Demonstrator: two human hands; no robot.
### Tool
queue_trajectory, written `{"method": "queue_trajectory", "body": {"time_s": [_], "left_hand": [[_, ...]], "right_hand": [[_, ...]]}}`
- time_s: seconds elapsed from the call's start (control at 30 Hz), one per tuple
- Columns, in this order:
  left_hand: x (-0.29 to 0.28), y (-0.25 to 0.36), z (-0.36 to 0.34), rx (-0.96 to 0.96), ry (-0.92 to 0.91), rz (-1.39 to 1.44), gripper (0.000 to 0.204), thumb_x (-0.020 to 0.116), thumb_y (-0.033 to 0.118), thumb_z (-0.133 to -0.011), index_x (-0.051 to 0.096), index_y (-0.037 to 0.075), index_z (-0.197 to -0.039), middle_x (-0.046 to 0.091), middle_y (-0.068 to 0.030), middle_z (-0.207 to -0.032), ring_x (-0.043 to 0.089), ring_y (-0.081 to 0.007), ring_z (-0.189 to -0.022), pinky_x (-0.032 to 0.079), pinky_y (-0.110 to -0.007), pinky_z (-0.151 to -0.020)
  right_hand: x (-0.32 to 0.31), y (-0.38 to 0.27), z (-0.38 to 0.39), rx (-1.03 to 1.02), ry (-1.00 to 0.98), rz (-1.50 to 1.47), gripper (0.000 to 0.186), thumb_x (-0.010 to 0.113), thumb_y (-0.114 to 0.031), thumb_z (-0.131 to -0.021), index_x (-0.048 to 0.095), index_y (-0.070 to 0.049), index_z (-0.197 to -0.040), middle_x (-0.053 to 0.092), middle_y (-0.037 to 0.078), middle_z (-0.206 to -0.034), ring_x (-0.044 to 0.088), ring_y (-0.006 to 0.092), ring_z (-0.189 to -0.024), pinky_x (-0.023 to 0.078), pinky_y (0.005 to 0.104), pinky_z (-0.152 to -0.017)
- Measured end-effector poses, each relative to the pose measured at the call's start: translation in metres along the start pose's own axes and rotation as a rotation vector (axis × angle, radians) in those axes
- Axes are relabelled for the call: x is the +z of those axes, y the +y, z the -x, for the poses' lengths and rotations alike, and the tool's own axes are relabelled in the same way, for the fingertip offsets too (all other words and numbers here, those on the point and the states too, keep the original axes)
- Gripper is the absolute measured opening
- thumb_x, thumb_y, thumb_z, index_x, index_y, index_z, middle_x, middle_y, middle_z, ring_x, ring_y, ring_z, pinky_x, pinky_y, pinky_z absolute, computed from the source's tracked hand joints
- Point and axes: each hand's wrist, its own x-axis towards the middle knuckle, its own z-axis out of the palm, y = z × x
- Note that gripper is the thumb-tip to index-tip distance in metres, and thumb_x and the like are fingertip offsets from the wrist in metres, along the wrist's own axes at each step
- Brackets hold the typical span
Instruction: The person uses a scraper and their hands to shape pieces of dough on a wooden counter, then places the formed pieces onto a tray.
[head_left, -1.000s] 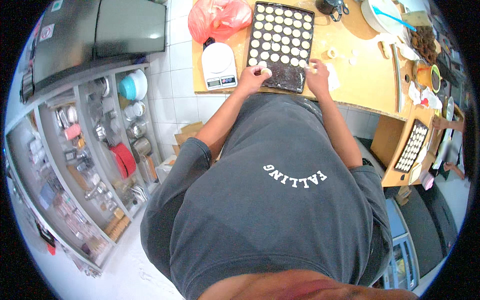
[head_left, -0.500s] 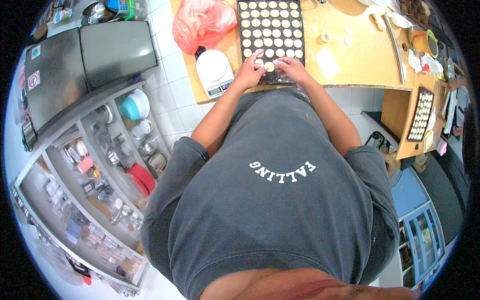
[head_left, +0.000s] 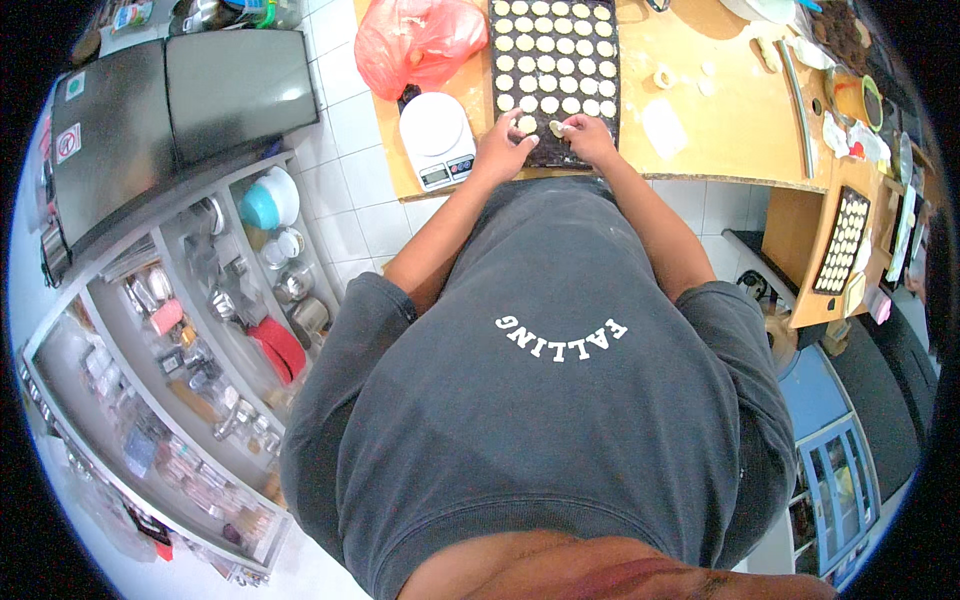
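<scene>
My left hand (head_left: pixel 500 150) is at the lower left of the dark tray (head_left: pixel 533 152), fingers apart around a pale round dough piece (head_left: pixel 526 124) that appears to lie on it. My right hand (head_left: pixel 590 137) pinches another small dough piece (head_left: pixel 558 129) over the tray's bare lower part. Rows of pale rounds (head_left: pixel 553 45) cover the upper tray. A white digital scale (head_left: pixel 431 125) stands just left of my left hand.
A red plastic bag (head_left: pixel 418 40) lies behind the scale. A white paper (head_left: pixel 664 128), dough ring (head_left: pixel 663 77) and long rod (head_left: pixel 796 100) lie on the wooden table (head_left: pixel 735 120). Another filled tray (head_left: pixel 841 240) is at right; shelving (head_left: pixel 180 370) and dark appliances (head_left: pixel 240 80) stand left.
My right hand has moved left from the tray's right edge toward my left hand. My left fingers have spread around a round; my right fingers now hold one nearer the middle.
</scene>
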Motion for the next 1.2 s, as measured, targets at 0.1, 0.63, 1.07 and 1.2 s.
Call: {"method": "queue_trajectory", "body": {"time_s": [0.1,0.63,1.07,1.2], "left_hand": [[-0.023,-0.001,0.019,-0.092,-0.065,0.096,0.055,0.073,0.028,-0.092,0.058,0.007,-0.141,0.073,-0.0104,-0.098,0.070,-0.0198,-0.087,0.056,-0.033,-0.081],[-0.036,-0.003,0.050,-0.098,-0.118,0.159,0.044,0.069,0.027,-0.098,0.063,0.010,-0.138,0.068,-0.0047,-0.101,0.059,-0.0114,-0.082,0.053,-0.030,-0.080],[-0.038,-0.018,0.051,-0.107,-0.053,0.153,0.044,0.068,0.028,-0.098,0.062,0.011,-0.138,0.070,-0.0068,-0.102,0.062,-0.0128,-0.084,0.053,-0.030,-0.082],[-0.035,-0.026,0.051,-0.097,-0.036,0.129,0.044,0.069,0.028,-0.097,0.063,0.012,-0.138,0.072,-0.0089,-0.105,0.065,-0.0147,-0.086,0.054,-0.032,-0.083]], "right_hand": [[0.006,0.003,-0.008,0.068,0.049,-0.048,0.025,0.073,-0.025,-0.092,0.074,-0.002,-0.100,0.071,0.006,-0.077,0.064,0.0152,-0.068,0.051,0.0314,-0.066],[0.027,0.016,-0.022,-0.036,0.256,0.183,0.025,0.075,-0.031,-0.087,0.076,-0.008,-0.098,0.075,0.017,-0.091,0.071,0.0365,-0.090,0.054,0.0471,-0.082],[0.016,-0.005,0.031,-0.426,0.238,0.664,0.045,0.072,-0.034,-0.092,0.059,-0.013,-0.130,0.073,0.019,-0.104,0.070,0.0387,-0.097,0.056,0.0492,-0.081],[0.018,0.001,0.029,-0.429,0.225,0.692,0.044,0.071,-0.035,-0.093,0.061,-0.014,-0.129,0.073,0.018,-0.103,0.071,0.0382,-0.094,0.056,0.0494,-0.079]]}}
